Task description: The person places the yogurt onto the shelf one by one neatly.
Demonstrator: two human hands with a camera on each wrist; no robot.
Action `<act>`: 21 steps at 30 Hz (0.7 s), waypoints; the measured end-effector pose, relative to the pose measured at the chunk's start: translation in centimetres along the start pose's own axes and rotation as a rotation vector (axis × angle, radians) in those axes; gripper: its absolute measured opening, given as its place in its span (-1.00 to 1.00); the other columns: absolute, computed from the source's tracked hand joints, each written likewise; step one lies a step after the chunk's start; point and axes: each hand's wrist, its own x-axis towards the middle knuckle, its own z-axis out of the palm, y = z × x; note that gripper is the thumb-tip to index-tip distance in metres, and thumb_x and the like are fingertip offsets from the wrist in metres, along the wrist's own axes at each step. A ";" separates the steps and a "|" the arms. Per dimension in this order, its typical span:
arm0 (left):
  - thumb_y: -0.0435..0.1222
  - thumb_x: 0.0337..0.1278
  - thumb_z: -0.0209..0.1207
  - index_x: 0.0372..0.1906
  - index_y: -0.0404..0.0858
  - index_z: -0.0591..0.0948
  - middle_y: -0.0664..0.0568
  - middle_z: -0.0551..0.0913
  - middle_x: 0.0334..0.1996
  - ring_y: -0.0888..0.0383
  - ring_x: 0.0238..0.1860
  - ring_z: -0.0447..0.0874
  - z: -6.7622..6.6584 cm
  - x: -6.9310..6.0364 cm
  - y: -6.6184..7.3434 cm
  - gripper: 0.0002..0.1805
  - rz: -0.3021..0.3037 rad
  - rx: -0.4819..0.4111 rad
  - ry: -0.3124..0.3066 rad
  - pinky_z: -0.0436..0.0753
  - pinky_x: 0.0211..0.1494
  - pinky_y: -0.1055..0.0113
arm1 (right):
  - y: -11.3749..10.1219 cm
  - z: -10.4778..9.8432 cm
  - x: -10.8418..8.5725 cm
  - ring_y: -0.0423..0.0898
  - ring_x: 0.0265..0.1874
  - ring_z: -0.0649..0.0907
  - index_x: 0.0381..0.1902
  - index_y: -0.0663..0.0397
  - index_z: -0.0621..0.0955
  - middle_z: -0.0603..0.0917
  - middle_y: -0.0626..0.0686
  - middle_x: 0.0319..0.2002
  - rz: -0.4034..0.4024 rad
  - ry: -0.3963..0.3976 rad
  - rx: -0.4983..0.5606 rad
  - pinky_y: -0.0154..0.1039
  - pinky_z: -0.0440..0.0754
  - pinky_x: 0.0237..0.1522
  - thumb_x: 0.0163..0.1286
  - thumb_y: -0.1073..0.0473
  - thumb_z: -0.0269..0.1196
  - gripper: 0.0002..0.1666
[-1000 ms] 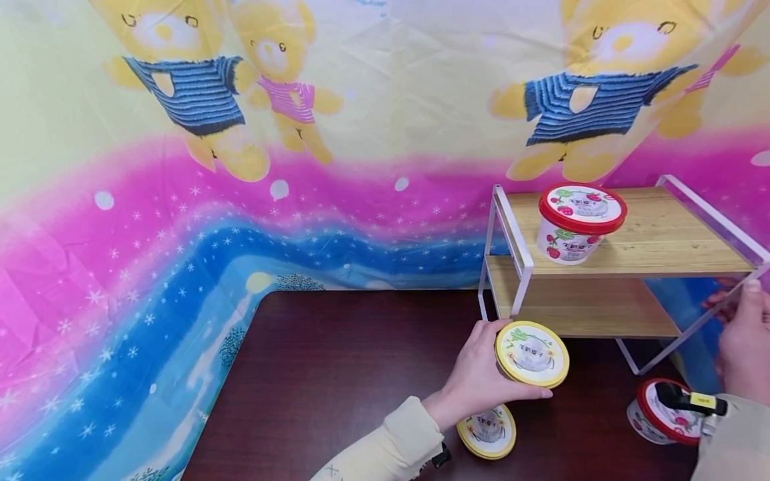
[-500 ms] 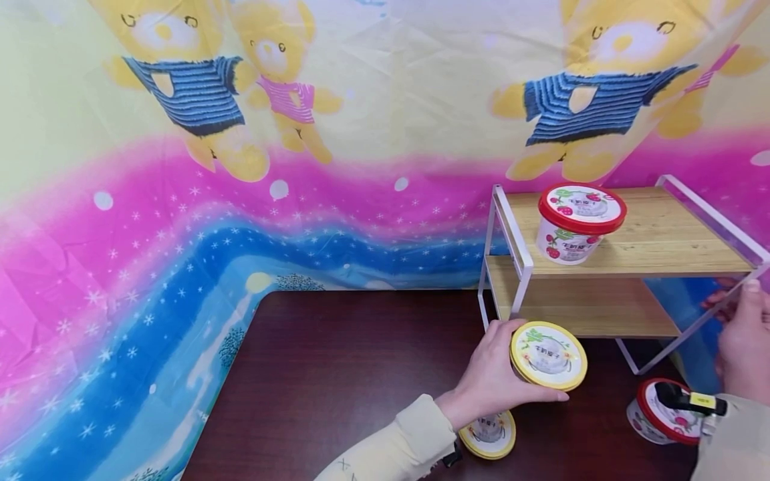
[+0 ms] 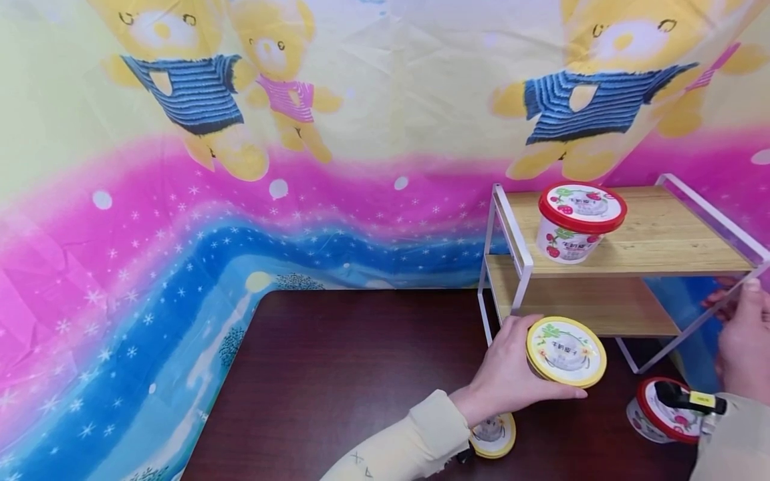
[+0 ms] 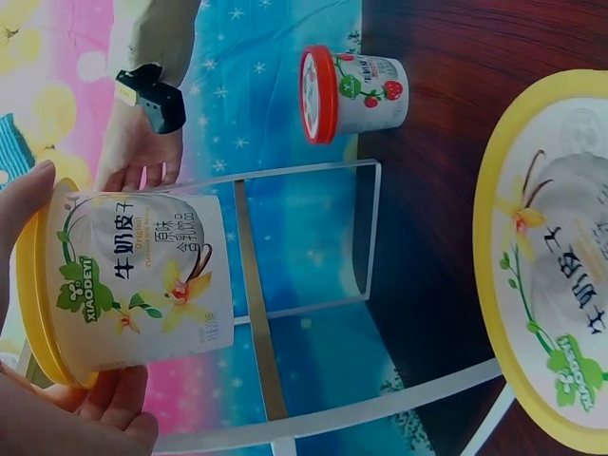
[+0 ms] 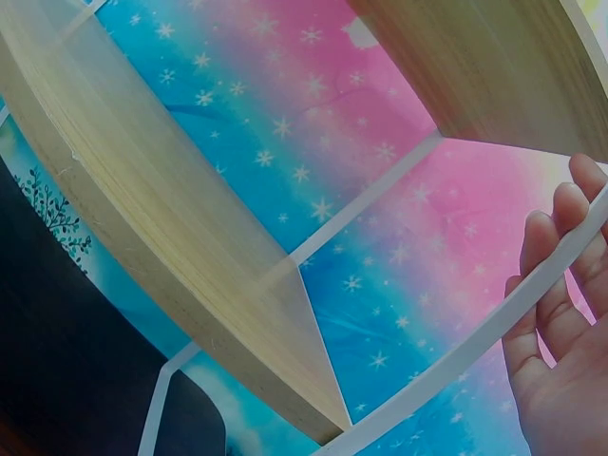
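Observation:
My left hand (image 3: 508,367) grips a yellow-lidded tub (image 3: 566,352) round its side, held above the table just in front of the two-tier shelf (image 3: 668,230). In the left wrist view the held tub (image 4: 152,280) shows its printed side, with thumb and fingers (image 4: 119,399) round the lid end. At the shelf's right end, my right hand (image 3: 746,341) holds the white metal frame; in the right wrist view the fingers (image 5: 560,285) curl about the white bar (image 5: 494,332). A red-lidded tub (image 3: 580,224) stands on the top board's left part.
Another yellow-lidded tub (image 3: 494,437) stands on the dark table (image 3: 337,374), partly behind my left wrist. A second red-lidded tub (image 3: 656,414) stands at the right, partly covered by my right wrist's camera. Behind the table hangs a bear-patterned cloth (image 3: 391,220).
My left hand has carried the yellow-lidded tub to the right, along the shelf's front. My right hand stays on the frame.

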 end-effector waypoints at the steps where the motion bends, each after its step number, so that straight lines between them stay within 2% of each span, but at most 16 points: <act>1: 0.17 -0.26 0.59 0.44 0.01 0.30 0.32 0.37 0.15 0.47 0.12 0.32 0.1 0.1 0.1 0.09 0.004 0.001 -0.002 0.48 0.13 0.47 | 0.0 0.0 0.0 -0.35 -0.21 0.54 0.00 -0.19 0.62 0.58 -0.19 -0.22 -0.001 -0.005 -0.008 -0.67 0.40 -0.09 0.57 -0.20 0.01 -0.64; 3: 0.17 -0.27 0.59 0.44 0.01 0.29 0.32 0.36 0.16 0.48 0.13 0.31 0.4 0.4 0.3 0.10 0.009 0.014 0.001 0.47 0.13 0.47 | -0.1 0.1 0.0 -0.35 -0.20 0.53 0.00 -0.21 0.61 0.58 -0.19 -0.21 0.002 -0.006 -0.025 -0.68 0.40 -0.11 0.56 -0.21 0.01 -0.64; 7: 0.19 -0.31 0.60 0.43 -0.01 0.30 0.32 0.35 0.14 0.49 0.13 0.28 0.9 0.9 0.7 0.12 0.035 0.075 0.018 0.42 0.12 0.53 | -0.2 0.1 -0.2 -0.37 -0.18 0.52 0.04 -0.25 0.59 0.56 -0.21 -0.19 0.006 -0.016 -0.049 -0.67 0.37 0.00 0.57 -0.22 -0.01 -0.64; 11: 0.23 -0.37 0.60 0.41 -0.03 0.32 0.32 0.37 0.12 0.48 0.13 0.26 1.4 1.3 1.0 0.15 0.070 0.156 0.050 0.35 0.10 0.60 | -0.1 0.0 -0.2 -0.37 -0.19 0.54 0.08 -0.23 0.59 0.57 -0.20 -0.18 -0.002 -0.029 -0.024 -0.68 0.36 0.01 0.58 -0.20 0.00 -0.63; 15: 0.28 -0.37 0.58 0.42 -0.02 0.32 0.34 0.37 0.12 0.48 0.12 0.26 1.9 1.9 1.3 0.16 0.039 0.202 0.065 0.36 0.08 0.60 | 0.0 0.1 -0.2 -0.36 -0.18 0.54 0.12 -0.22 0.59 0.58 -0.21 -0.16 -0.014 -0.028 -0.028 -0.66 0.35 0.05 0.57 -0.20 0.01 -0.62; 18: 0.29 -0.37 0.57 0.43 -0.01 0.31 0.35 0.36 0.11 0.50 0.10 0.26 2.3 2.3 1.5 0.16 0.005 0.201 0.059 0.37 0.05 0.59 | 0.0 0.2 -0.2 -0.35 -0.17 0.52 0.15 -0.24 0.57 0.57 -0.22 -0.14 -0.031 -0.022 -0.052 -0.64 0.32 0.10 0.59 -0.19 0.00 -0.63; 21: 0.28 -0.36 0.58 0.43 -0.03 0.30 0.35 0.35 0.11 0.50 0.09 0.26 2.8 2.7 1.6 0.16 -0.006 0.197 0.057 0.36 0.03 0.60 | 0.1 0.2 0.0 -0.34 -0.18 0.51 0.11 -0.25 0.57 0.57 -0.21 -0.16 -0.044 -0.007 -0.059 -0.64 0.37 0.00 0.62 -0.14 0.00 -0.69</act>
